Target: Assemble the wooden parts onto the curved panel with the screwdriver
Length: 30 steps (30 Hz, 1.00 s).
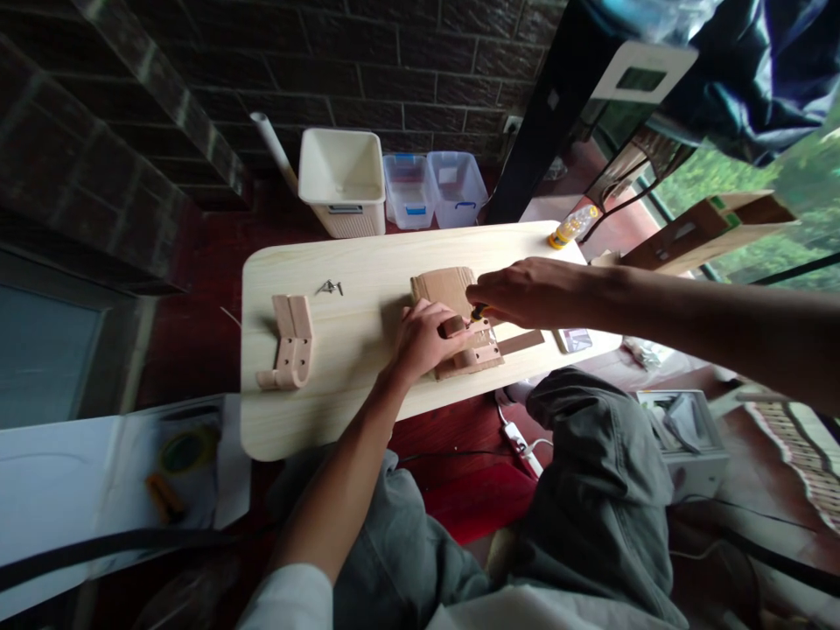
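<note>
My right hand (510,289) is closed around a screwdriver (479,311), and only a bit of its black and yellow handle shows below the fingers. The tool points down at a light wooden bracket (486,353) with dark holes, which lies on a piece of corrugated cardboard (441,282). From the other side, my left hand (423,339) grips the bracket's rounded end, thumb stretched along it. The screwdriver's tip is hidden. A second wooden bracket (294,346), with a curved hook end and several holes, lies apart on the left of the table.
Several small screws (330,287) lie on the pale table (354,328). A clear bottle with yellow ends (573,227) is at the far right corner, and a phone-like flat object (573,339) near the right edge. Plastic bins (342,214) stand behind; a power strip (521,448) lies below.
</note>
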Available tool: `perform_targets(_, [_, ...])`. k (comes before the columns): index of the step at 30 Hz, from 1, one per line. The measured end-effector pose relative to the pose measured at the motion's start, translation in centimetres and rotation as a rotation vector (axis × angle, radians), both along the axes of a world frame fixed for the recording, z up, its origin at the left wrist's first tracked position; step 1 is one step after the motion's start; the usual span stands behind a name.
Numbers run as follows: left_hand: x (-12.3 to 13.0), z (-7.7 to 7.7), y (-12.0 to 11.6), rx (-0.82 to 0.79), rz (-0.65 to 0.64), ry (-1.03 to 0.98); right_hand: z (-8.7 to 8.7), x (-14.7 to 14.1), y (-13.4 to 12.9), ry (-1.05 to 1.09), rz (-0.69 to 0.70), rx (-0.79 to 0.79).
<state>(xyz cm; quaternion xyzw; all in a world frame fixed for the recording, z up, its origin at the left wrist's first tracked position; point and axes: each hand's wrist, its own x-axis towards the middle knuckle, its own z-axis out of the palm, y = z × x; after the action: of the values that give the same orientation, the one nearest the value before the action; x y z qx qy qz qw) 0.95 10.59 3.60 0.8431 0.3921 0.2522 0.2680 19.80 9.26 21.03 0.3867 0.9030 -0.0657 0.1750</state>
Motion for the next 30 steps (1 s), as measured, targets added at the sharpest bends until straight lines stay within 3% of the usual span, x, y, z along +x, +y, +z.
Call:
perform_targets(6, [0.0, -0.4, 0.0, 0.03, -0.018, -0.011, -0.7, 0.3, 0.1, -0.028, -0.083, -0.003])
perform_targets(10, [0.0, -0.6, 0.0, 0.041, -0.01, -0.024, -0.8, 0.3, -0.3, -0.026, -0.031, 0.022])
perform_targets(13, [-0.1, -0.6, -0.1, 0.043, -0.005, -0.038, -0.6, 0.0, -0.7, -0.023, -0.001, 0.014])
perform_targets(20, [0.0, -0.3, -0.5, 0.035, 0.013, -0.034, -0.5, -0.8, -0.6, -0.075, -0.133, 0.001])
perform_targets(30, [-0.1, -0.4, -1.2, 0.095, 0.071, -0.022, 1.0, -1.6, -1.6, -0.063, -0.061, 0.041])
